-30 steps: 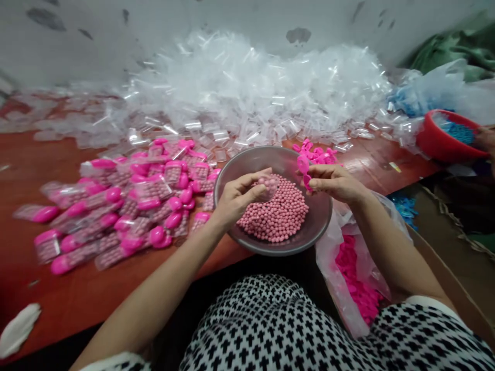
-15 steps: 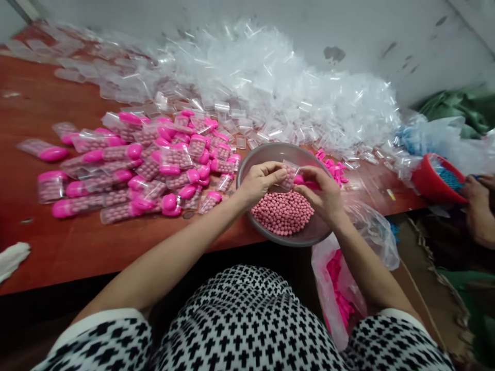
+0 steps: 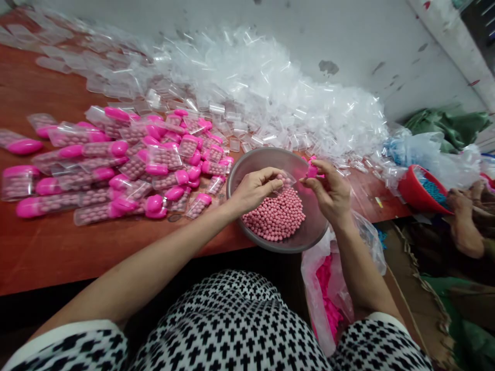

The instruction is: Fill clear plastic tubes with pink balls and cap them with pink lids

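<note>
Left fingers (image 3: 269,173) clamped on 1 clear-plastic container (image 3: 286,179) | right fingers (image 3: 328,171) pinching glossy pink cap (image 3: 311,166) | below them: 1 bowl (image 3: 315,216), spherical beads (image 3: 274,216)

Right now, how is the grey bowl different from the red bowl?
The grey bowl holds pink beads; the red bowl holds small blue pieces. The grey bowl is in front of the person, while the red bowl is farther right. The person's left hand is over the grey bowl; a co-worker's hand is at the red bowl. Both look round and open-topped.
</note>
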`<state>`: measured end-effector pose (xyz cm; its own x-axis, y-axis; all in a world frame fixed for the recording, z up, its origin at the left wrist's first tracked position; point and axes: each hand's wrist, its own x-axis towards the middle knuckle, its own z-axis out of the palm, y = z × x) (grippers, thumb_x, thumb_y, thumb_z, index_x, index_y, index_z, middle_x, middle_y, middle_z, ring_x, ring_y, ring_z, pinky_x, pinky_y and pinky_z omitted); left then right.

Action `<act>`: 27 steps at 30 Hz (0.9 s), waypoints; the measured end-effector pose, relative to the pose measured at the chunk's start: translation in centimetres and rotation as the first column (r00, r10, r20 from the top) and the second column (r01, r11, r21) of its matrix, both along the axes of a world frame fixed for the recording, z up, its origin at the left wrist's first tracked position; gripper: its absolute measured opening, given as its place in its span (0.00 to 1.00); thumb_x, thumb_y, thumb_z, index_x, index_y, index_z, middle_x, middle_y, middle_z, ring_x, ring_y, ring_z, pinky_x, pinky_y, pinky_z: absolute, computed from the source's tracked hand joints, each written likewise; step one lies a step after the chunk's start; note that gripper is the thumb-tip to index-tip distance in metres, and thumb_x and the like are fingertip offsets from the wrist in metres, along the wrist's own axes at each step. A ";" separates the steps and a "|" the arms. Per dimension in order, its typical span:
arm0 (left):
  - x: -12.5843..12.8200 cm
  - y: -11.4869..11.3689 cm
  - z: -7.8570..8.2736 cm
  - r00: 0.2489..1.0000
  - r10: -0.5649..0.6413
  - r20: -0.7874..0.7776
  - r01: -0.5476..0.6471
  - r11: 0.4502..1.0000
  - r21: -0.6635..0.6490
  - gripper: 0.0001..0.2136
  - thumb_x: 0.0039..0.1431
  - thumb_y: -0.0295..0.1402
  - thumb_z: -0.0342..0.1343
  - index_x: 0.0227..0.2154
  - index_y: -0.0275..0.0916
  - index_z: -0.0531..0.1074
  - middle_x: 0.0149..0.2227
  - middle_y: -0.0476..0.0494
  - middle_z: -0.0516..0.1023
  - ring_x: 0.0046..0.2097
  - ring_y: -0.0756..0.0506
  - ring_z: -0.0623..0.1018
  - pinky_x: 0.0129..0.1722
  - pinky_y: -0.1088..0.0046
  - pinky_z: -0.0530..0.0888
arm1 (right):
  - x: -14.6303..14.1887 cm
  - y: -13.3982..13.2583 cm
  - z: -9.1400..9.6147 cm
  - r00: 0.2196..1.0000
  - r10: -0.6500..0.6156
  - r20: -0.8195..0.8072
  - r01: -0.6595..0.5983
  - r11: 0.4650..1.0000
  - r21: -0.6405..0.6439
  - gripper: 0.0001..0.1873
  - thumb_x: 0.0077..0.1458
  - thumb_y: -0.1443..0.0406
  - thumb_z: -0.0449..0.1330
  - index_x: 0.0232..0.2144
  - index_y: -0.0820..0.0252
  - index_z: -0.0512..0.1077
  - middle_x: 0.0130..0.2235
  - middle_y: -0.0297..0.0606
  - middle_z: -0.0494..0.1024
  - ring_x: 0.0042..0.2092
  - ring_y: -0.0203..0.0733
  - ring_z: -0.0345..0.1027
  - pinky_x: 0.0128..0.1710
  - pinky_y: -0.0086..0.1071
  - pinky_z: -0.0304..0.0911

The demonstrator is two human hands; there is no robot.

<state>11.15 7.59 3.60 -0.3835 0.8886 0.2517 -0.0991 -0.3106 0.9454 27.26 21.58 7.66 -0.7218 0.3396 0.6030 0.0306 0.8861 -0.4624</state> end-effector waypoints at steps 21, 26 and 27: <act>0.6 -1.1 0.2 0.843 0.253 -0.474 -0.212 0.967 0.140 0.09 0.59 0.35 0.60 0.38 0.42 0.84 0.40 0.44 0.86 0.41 0.43 0.83 0.45 0.71 0.76 | 0.2 -1.1 -0.6 0.966 0.189 0.176 -0.213 0.969 0.128 0.18 0.63 0.63 0.60 0.54 0.51 0.76 0.47 0.38 0.83 0.45 0.43 0.80 0.49 0.35 0.75; 0.3 -0.8 -0.1 0.867 0.238 -0.439 -0.236 0.970 0.060 0.08 0.58 0.34 0.61 0.36 0.42 0.84 0.38 0.44 0.85 0.40 0.42 0.83 0.45 0.69 0.77 | -0.7 -0.8 -1.3 0.961 0.201 0.193 -0.230 0.963 0.144 0.18 0.64 0.64 0.58 0.55 0.53 0.75 0.48 0.40 0.83 0.48 0.44 0.79 0.51 0.36 0.74; 0.2 -0.7 -0.2 0.894 0.223 -0.390 -0.231 0.973 0.026 0.08 0.58 0.36 0.61 0.36 0.41 0.84 0.37 0.44 0.85 0.39 0.43 0.83 0.43 0.69 0.78 | -1.0 -0.7 -1.3 0.963 0.186 0.197 -0.210 0.972 0.104 0.18 0.63 0.63 0.58 0.55 0.52 0.75 0.49 0.40 0.82 0.49 0.44 0.78 0.53 0.37 0.74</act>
